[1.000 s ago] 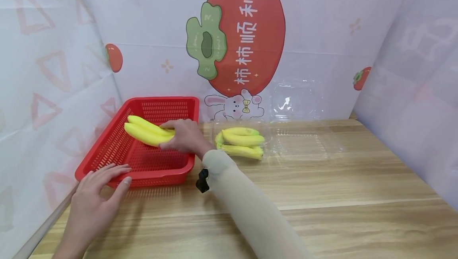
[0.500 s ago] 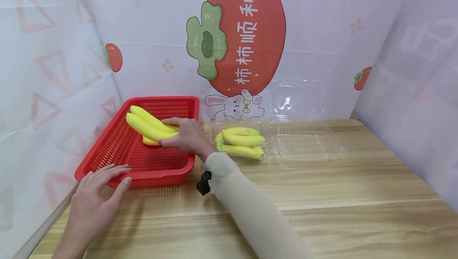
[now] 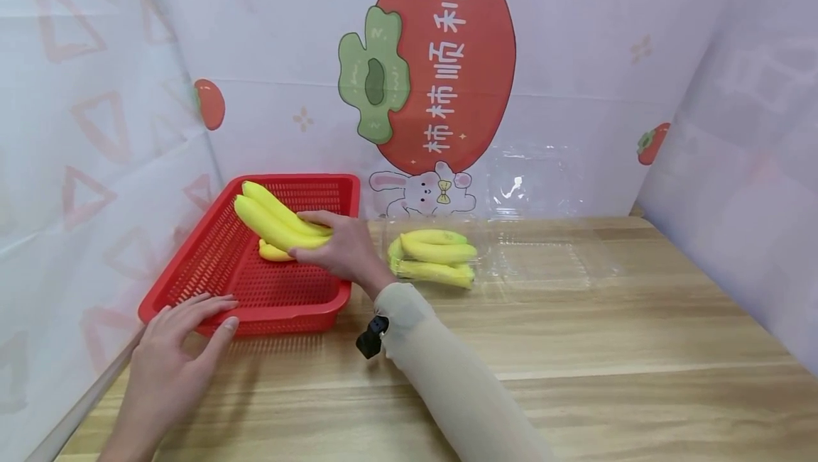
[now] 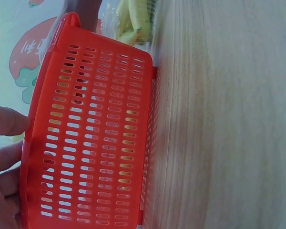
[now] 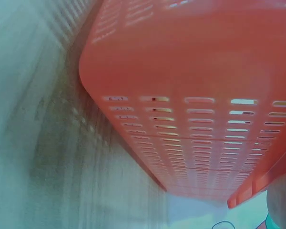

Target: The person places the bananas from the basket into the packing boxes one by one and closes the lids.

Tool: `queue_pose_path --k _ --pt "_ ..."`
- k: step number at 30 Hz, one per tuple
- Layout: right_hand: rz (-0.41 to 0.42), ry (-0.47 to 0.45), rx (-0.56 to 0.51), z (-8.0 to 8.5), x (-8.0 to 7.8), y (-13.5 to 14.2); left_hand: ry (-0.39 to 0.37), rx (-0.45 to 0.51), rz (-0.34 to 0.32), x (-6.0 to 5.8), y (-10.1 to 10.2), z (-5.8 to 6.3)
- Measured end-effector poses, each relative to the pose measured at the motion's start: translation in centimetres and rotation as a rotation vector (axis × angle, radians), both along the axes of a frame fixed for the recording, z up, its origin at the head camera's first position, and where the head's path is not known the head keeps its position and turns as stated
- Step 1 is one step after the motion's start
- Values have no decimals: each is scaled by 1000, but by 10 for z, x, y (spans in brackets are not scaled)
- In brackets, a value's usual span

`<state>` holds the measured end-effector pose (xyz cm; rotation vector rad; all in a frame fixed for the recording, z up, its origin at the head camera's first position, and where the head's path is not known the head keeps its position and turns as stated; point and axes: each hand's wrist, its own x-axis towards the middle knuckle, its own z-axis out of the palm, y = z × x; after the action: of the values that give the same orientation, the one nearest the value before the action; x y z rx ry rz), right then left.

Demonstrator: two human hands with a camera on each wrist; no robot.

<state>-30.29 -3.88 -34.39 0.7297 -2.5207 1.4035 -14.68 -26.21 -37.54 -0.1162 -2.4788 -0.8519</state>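
Observation:
Over the red perforated basket [image 3: 268, 314], my right hand [image 3: 348, 248] grips a pair of yellow bananas [image 3: 271, 219] by their right end, with their other ends tilted up to the left. Beneath them, another banana [image 3: 273, 253] lies on the basket floor, partly hidden. My left hand [image 3: 169, 359] rests on the near left corner of the basket's rim, fingers reaching over it. In the left wrist view its thumb [image 4: 12, 121] touches the rim. The right wrist view shows mostly the basket's side wall [image 5: 195, 124], with the bananas hidden behind it.
Right of the basket, a clear plastic clamshell box [image 3: 543, 260] stands with its lid [image 3: 533, 182] upright against the backdrop. Several bananas [image 3: 437, 253] lie at its left side, under clear plastic. Printed cloth walls [image 3: 307, 43] enclose the wooden table [image 3: 575, 377] on three sides.
My right hand has lifted the two bananas up from the basket floor, tilting them more steeply and uncovering a banana below. My left hand has stayed on the rim.

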Motion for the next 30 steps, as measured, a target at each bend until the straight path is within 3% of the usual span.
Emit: queue_pose_path --k 17,30 --pt "10 -48 -211 -6 12 8 1 16 -14 0 2 0" --pt "24 -82 -269 -10 14 9 1 15 -4 1 1 -1"
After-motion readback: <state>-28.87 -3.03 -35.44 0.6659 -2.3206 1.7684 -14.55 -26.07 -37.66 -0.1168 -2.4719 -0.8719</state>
